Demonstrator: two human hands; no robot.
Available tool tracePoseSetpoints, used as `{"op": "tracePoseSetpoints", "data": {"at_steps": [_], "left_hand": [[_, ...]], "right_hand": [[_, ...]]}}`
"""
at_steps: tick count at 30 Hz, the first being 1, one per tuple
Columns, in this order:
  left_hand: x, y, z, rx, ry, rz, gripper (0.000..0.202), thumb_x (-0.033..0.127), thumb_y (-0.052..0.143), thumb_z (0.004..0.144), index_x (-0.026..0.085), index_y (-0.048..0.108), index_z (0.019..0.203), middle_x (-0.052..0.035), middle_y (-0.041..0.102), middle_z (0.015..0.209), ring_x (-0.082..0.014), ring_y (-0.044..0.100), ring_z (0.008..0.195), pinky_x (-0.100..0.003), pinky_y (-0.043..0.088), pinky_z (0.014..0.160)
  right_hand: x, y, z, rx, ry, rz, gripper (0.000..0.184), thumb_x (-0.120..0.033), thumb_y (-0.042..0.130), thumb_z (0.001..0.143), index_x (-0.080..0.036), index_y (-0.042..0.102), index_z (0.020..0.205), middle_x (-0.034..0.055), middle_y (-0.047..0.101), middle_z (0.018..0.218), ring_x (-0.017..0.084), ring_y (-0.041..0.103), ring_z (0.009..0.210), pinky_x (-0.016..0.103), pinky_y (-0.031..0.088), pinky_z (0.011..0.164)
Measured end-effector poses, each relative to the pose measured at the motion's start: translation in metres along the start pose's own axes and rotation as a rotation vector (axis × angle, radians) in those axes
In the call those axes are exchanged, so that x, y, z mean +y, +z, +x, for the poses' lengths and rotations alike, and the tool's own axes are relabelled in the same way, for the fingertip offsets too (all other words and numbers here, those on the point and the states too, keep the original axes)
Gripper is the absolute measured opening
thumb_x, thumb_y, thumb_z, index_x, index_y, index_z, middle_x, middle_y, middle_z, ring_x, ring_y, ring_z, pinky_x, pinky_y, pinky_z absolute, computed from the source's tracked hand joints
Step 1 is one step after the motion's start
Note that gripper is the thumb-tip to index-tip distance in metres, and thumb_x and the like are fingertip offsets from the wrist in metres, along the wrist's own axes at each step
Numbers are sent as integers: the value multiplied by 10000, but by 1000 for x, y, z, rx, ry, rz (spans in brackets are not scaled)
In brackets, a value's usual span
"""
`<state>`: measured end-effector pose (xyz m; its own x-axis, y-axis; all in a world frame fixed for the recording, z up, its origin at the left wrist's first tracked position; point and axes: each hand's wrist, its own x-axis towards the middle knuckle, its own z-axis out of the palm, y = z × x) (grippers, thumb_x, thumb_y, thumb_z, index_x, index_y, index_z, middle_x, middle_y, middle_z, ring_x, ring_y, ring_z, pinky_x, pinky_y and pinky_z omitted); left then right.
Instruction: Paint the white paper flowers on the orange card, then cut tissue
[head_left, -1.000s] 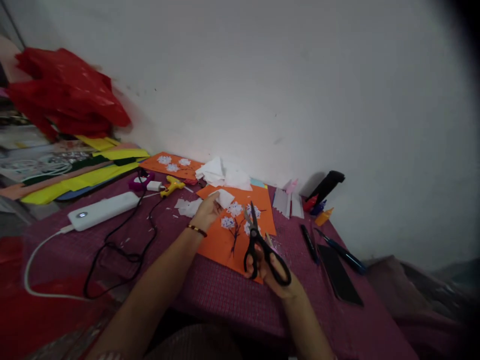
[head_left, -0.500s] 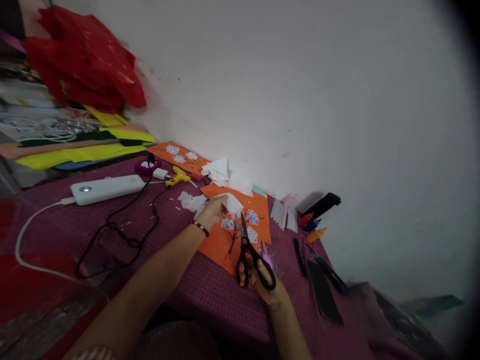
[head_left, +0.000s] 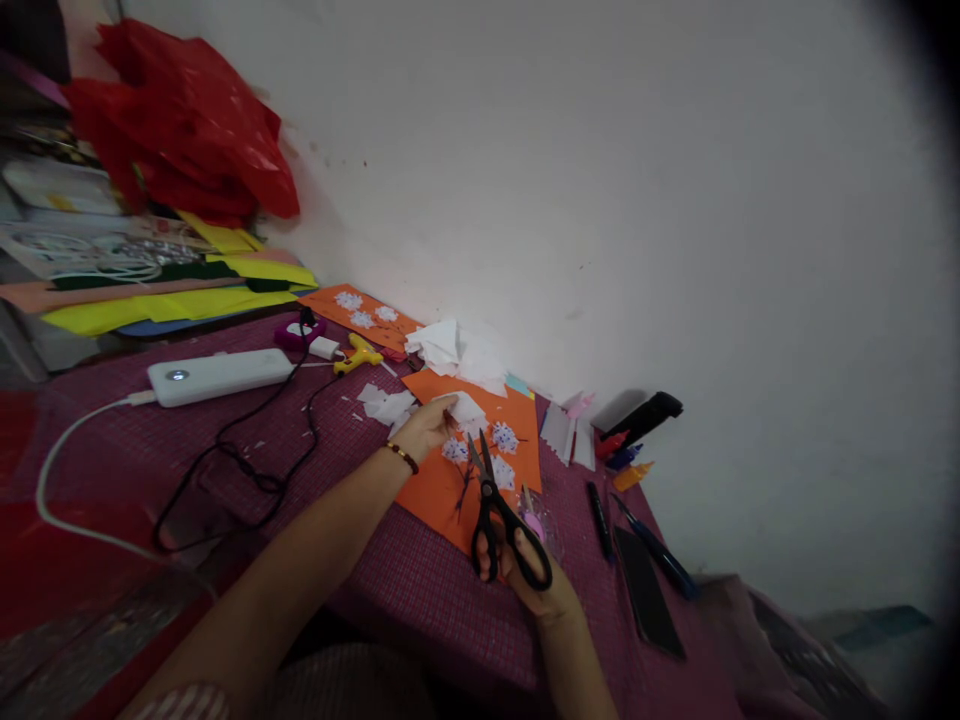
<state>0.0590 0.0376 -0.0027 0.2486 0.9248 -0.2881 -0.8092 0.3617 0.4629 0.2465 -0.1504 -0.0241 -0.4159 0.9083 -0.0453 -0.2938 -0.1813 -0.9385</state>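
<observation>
Between the thumb and fingers of my left hand (head_left: pixel 429 424) is a small piece of white tissue paper (head_left: pixel 466 408). My right hand (head_left: pixel 536 580) has its fingers through the handles of black-handled scissors (head_left: pixel 493 492). The blades are parted and point up toward the tissue, just below it; I cannot tell whether they touch it. Beneath both lies an orange sheet of paper (head_left: pixel 431 505) with a dark drawn branch and white-and-blue speckled paper blossoms (head_left: pixel 504 437). Part of the sheet is hidden by my hands.
A second orange sheet (head_left: pixel 321 300) and crumpled white tissue (head_left: pixel 439 345) lie by the wall. Left are a white power bank (head_left: pixel 221 377), a black cable (head_left: pixel 262 482) and a yellow glue gun (head_left: pixel 360 354). Right are a phone (head_left: pixel 649 595), a marker (head_left: pixel 600 520) and paint tubes (head_left: pixel 634 475).
The view has shifted slightly. The held tissue sits a little differently in my left hand, its lower edge now nearer the blossoms. Both hands keep their hold.
</observation>
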Motion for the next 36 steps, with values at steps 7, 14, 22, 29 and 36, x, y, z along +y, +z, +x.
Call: {"op": "tracePoseSetpoints", "data": {"at_steps": [7,14,22,29,36], "left_hand": [[0,1,-3,55,-23,11,280,293,598,916,148,593,1155,-82,631,1122,-188,642,908,-367,570,759],[-5,3,-3,37,-21,51,240,287,597,918,137,606,1106,-64,646,1042,-160,643,826,-324,569,695],[-7,4,-16,-74,-4,165,98,198,646,872,112,646,919,-23,675,805,-118,629,636,-246,523,574],[-8,13,-35,-235,4,216,139,39,737,694,124,670,780,-37,724,705,-150,669,577,-256,536,578],[-17,17,-46,-327,-32,293,247,-18,773,608,128,672,779,-37,724,704,-154,666,569,-260,534,587]], "right_hand": [[-2,3,1,31,10,22,452,-547,686,799,-228,602,1107,65,686,870,179,592,688,306,479,606],[-2,3,2,42,38,21,394,-554,681,797,-228,623,1011,66,675,858,189,590,686,325,479,614],[-4,3,5,66,13,95,477,-578,675,793,-239,592,1119,56,668,861,185,597,692,309,469,606],[-3,-1,6,44,-18,220,427,-555,668,810,-245,580,1089,44,666,866,175,609,695,303,470,620],[-5,0,6,33,-36,281,434,-547,674,809,-251,549,1101,37,673,853,176,621,697,300,467,619]]}}
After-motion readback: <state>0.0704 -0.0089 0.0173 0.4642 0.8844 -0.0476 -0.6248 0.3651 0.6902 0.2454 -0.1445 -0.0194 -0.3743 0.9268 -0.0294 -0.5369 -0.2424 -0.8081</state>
